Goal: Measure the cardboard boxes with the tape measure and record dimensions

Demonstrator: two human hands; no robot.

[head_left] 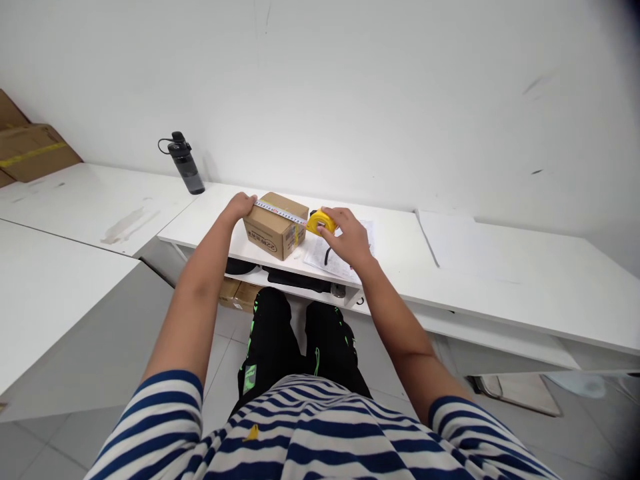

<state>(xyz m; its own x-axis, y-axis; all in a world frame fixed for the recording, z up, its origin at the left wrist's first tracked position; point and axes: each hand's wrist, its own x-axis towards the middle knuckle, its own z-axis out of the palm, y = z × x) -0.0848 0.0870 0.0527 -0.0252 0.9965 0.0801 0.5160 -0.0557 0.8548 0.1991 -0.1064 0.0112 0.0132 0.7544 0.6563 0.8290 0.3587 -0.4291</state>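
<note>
A small brown cardboard box [273, 230] sits on the white desk [400, 257] in front of me. A tape blade [280, 212] is stretched across the box's top. My left hand [241, 205] pinches the blade's end at the box's far left corner. My right hand [347, 235] is closed around the yellow tape measure case [320, 221], just right of the box, above a printed sheet of paper [327, 257].
A dark water bottle [185, 163] stands at the desk's back left by the wall. Flattened cardboard [27, 150] leans at far left. More white tables [75, 207] lie to the left. Boxes [237, 293] sit under the desk near my legs.
</note>
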